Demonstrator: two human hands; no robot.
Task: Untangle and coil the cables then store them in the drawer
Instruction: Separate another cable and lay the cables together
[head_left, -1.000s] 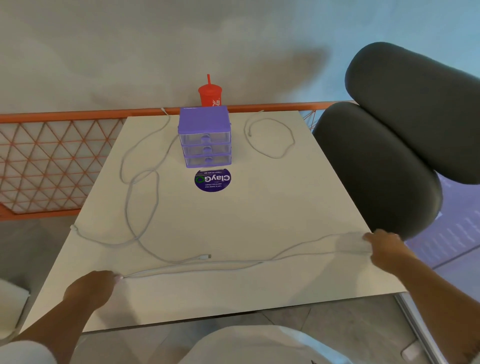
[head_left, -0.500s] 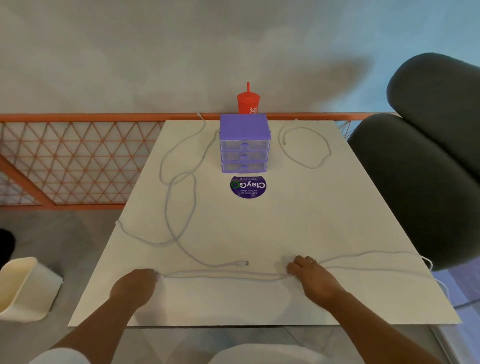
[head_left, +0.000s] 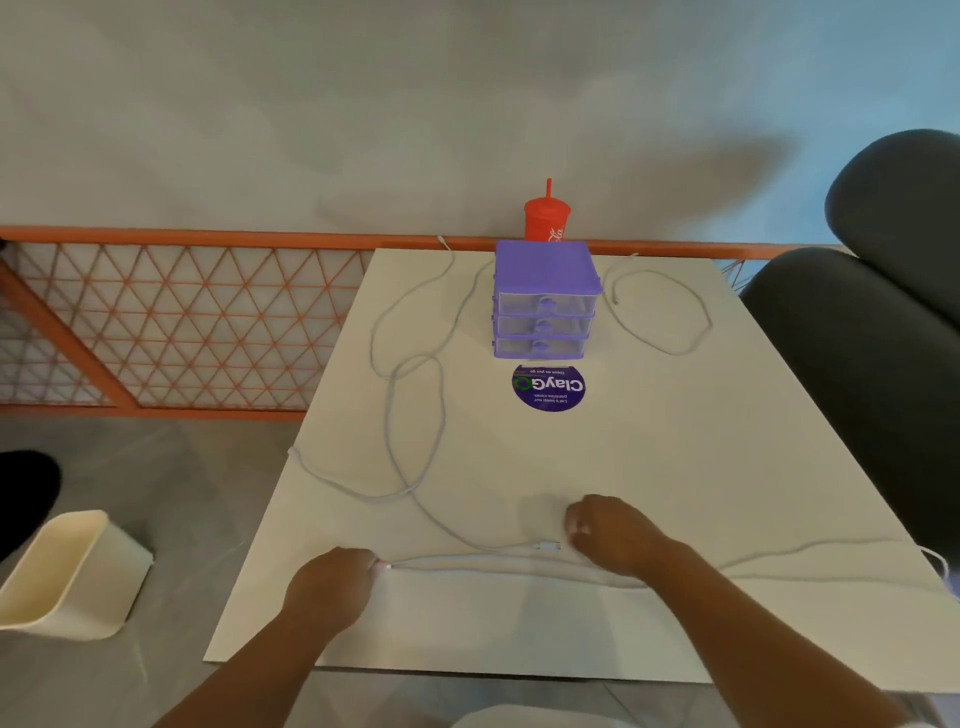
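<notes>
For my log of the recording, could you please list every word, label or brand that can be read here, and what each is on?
"ClayGo": round purple sticker on the table, upside down from this view.
Small lines of print on the same sticker: too blurred to read.
White script on the red cup: partly hidden by the purple drawer unit, unreadable.

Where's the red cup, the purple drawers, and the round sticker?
red cup (head_left: 546, 222), head view, on its lid.
purple drawers (head_left: 544, 301), head view, on the top drawer's front.
round sticker (head_left: 548, 387), head view, on its printed middle.
</notes>
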